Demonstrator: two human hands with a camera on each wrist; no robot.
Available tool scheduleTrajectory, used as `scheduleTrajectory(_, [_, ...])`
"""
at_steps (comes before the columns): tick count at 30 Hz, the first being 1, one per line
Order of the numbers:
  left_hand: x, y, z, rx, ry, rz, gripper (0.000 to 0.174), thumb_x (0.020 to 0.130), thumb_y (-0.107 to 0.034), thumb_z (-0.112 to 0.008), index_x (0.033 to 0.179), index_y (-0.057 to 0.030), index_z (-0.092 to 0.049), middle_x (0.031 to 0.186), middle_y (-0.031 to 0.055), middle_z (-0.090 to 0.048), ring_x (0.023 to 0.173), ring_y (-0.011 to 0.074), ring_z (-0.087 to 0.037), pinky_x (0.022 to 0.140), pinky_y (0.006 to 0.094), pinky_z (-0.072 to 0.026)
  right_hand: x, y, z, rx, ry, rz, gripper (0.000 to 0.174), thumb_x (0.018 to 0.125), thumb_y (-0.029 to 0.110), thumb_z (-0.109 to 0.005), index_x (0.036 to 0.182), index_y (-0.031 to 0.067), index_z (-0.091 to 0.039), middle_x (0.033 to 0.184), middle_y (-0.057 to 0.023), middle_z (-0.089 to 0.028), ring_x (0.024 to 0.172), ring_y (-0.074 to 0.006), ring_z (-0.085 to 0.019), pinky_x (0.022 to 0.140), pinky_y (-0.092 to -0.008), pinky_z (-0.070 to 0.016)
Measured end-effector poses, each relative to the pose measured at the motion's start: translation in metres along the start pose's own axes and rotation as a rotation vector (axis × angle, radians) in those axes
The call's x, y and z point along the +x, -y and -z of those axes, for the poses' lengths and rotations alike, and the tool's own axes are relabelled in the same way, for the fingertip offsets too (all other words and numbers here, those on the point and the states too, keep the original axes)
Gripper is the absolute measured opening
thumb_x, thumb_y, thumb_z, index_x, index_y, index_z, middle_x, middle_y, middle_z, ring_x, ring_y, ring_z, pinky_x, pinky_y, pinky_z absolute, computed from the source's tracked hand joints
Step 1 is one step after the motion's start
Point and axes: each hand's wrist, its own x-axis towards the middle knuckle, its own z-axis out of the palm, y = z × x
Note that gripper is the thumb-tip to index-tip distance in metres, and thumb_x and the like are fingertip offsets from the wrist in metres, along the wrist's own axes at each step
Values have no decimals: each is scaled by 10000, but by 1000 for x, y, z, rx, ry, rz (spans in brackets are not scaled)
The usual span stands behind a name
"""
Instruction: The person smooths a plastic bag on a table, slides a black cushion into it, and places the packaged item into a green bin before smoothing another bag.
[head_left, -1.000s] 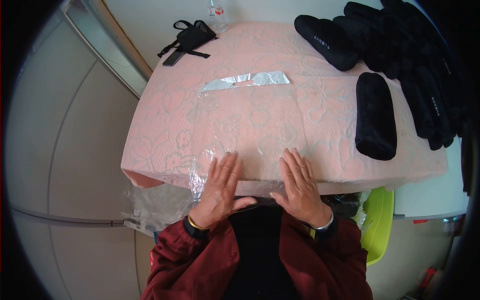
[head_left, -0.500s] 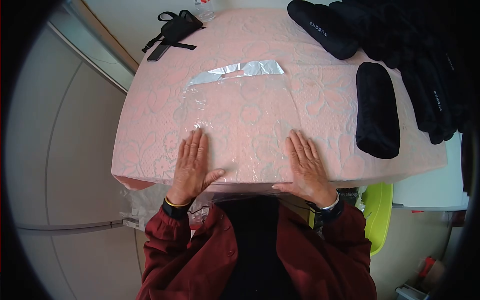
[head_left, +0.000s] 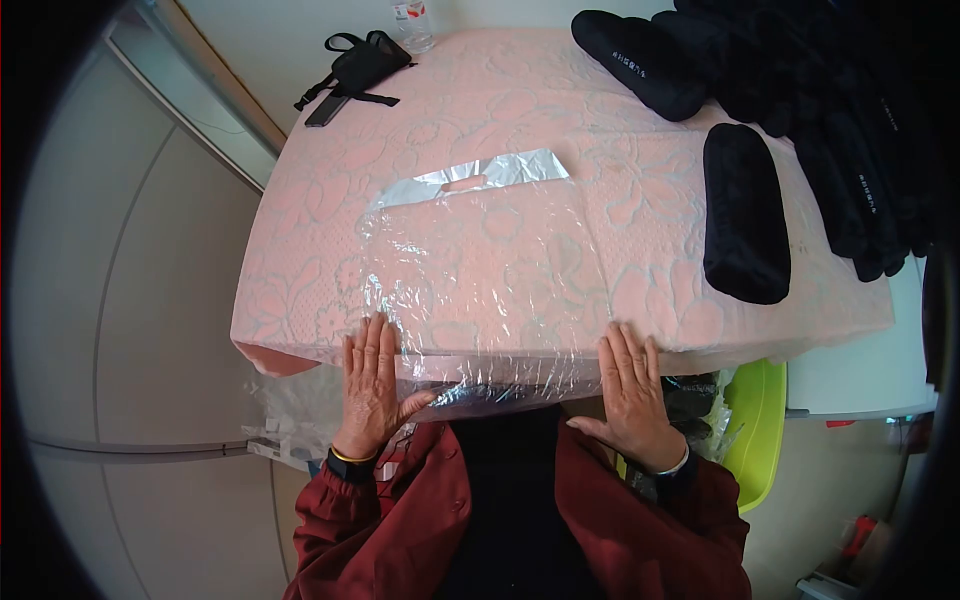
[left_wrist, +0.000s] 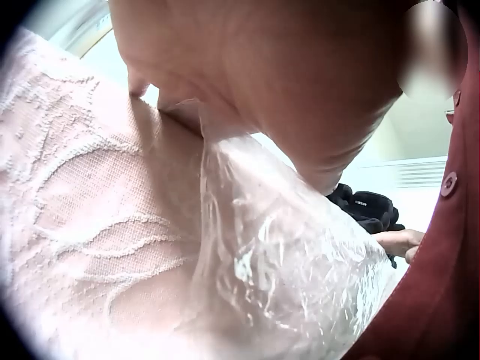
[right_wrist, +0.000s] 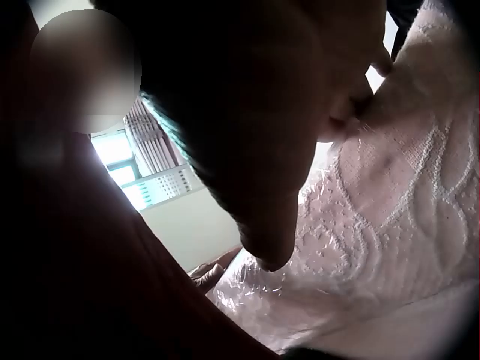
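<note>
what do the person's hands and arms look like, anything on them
Both hands are bare, without gloves. The left hand has a yellow bangle at the wrist, beside a black band. The right hand has a silver-coloured bangle and another black band. Dark red, loose sleeves cover both arms.

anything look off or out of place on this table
Nothing looks spilled or broken. The clear plastic bag is slightly askew: its silver top strip slants, its film is wrinkled, and its near end runs past the front edge of the pink tablecloth.
</note>
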Motion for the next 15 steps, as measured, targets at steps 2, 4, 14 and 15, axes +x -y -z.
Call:
scheduleTrajectory(2, [-2, -1, 6, -1, 30, 6, 1059, 868, -751, -509, 1497, 85, -345, 1579, 267, -315, 1480, 432, -283, 1193, 597, -191, -8, 0, -1, 67, -51, 1, 1044, 767, 459, -799, 1488, -116, -309, 1579, -267, -296, 1492, -428, -254, 1215, -561, -187])
scheduleTrajectory(4, [4, -1, 16, 1, 86, 0, 1053, 867, -746, -512, 1496, 82, -348, 1583, 265, -307, 1479, 433, -284, 1188, 610, -192, 3, 0, 2, 76, -98, 24, 1029, 781, 461, -788, 1488, -116, -312, 1580, -268, -296, 1494, -424, -252, 1214, -560, -188])
scheduleTrajectory(14, [81, -78, -16, -229, 45, -305, 981, 898, -664, -553, 1514, 67, -329, 1599, 256, -287, 1493, 431, -263, 1210, 559, -178, 87, 13, -29, 88, -91, 139, 961, 854, 514, -700, 1495, -99, -331, 1589, -253, -305, 1505, -387, -252, 1222, -535, -184])
scheduleTrajectory(15, [82, -77, -21, -199, 79, -306, 981, 899, -659, -555, 1515, 69, -326, 1599, 257, -284, 1494, 430, -261, 1211, 554, -180, 87, 10, -28, 86, -91, 137, 961, 854, 514, -700, 1495, -99, -331, 1589, -253, -305, 1505, -387, -252, 1222, -535, -184])
